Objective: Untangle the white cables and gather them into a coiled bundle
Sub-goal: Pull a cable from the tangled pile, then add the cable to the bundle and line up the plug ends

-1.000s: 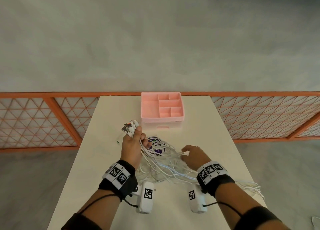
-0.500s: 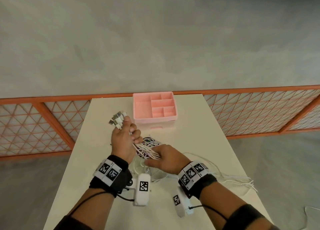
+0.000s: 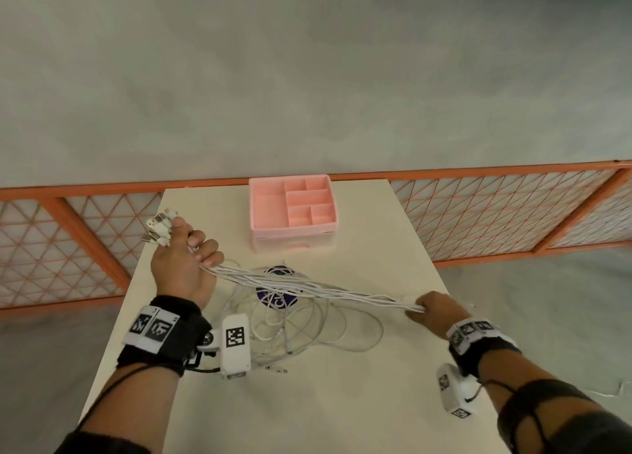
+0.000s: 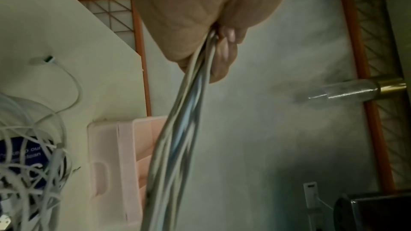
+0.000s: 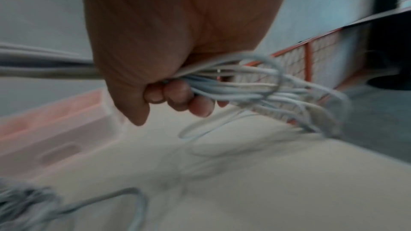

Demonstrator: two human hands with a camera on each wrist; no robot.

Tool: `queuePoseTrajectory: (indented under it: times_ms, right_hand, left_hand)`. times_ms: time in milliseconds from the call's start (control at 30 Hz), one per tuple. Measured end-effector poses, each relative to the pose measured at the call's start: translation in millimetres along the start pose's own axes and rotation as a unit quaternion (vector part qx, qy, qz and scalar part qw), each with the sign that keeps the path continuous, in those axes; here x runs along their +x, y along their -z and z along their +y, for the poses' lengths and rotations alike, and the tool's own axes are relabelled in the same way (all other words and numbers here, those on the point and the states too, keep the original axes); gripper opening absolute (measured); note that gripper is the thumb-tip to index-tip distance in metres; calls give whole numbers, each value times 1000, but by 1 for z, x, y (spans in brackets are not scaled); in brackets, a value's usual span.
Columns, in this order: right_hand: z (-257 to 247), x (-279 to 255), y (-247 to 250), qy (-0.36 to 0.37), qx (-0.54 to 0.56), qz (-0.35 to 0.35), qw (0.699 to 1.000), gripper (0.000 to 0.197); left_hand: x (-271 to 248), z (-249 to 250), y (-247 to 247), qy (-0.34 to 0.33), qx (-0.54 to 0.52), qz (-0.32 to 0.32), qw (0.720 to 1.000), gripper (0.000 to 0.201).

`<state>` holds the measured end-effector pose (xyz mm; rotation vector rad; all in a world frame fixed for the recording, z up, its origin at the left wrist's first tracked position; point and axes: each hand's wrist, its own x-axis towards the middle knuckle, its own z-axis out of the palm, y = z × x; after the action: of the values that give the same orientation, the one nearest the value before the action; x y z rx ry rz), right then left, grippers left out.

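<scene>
White cables (image 3: 307, 288) — taut between both hands

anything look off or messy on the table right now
Yes: loose white cables still sprawl in tangled loops over a purple round object mid-table, under the taut strands stretched between the left hand and right hand. The pink organizer looks undisturbed.

Each bare forearm wears a black wristband (image 3: 160, 337) topped with a white strip of black-and-white square-code tags (image 3: 152, 329), a small white camera box (image 3: 235, 342) bearing its own code tag hangs beneath each wrist, thin black wires (image 3: 102, 405) trail back to dark sleeves (image 3: 561, 416).
</scene>
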<state>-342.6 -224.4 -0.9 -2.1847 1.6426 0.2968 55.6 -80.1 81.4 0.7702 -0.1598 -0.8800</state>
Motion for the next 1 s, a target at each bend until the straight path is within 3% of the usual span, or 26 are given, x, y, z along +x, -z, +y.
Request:
queuePoseTrajectory:
  times_ms: [167, 267, 333, 433, 533, 633, 767, 833, 933, 1000]
  right_hand:
    - [43, 4, 16, -86, -5, 85, 993, 31]
    - [64, 2, 17, -177, -45, 230, 956, 26]
    - [72, -3, 13, -217, -47, 268, 938, 32]
    - [76, -5, -6, -217, -101, 169, 956, 25]
    - [81, -2, -48, -186, -127, 27, 974, 34]
    - [69, -9, -75, -182, -138, -82, 970, 50]
    - [43, 0, -66, -186, -137, -176, 957, 76]
    - [40, 29, -70, -165, -109, -178, 964, 80]
    - [-14, 33, -47, -82, -18, -145, 986, 41]
    - [-50, 33, -40, -27, 15, -109, 994, 32]
  left_hand:
    - [0, -13, -8, 13, 36, 7, 999, 32]
    - [-4, -28, -9, 70, 61, 6, 996, 32]
    - [-8, -38, -1, 128, 97, -5, 987, 31]
    - [-16, -52, 19, 182, 184, -28, 966, 30]
    - [-22, -59, 32, 193, 238, -29, 952, 32]
    - [-27, -61, 39, 197, 264, -24, 944, 34]
    - [-33, -68, 47, 206, 304, -17, 930, 35]
    - [-35, -72, 48, 209, 319, -19, 924, 36]
    - [-37, -77, 47, 211, 335, -27, 918, 35]
    - [-38, -78, 47, 213, 338, -29, 916, 34]
